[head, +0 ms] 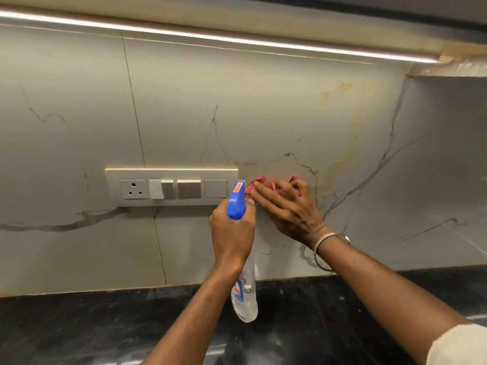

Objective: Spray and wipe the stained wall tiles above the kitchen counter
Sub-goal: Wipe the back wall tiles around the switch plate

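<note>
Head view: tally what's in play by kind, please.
hands: 2 (left hand, right hand)
spray bottle: 1
pink cloth: 1
switch panel: 1
light strip: 1
total: 6

Your single head-worn wide-angle camera looks forward and slightly downward at close range, facing the wall tiles [263, 114], with the counter [79, 325] across the lower frame.
</note>
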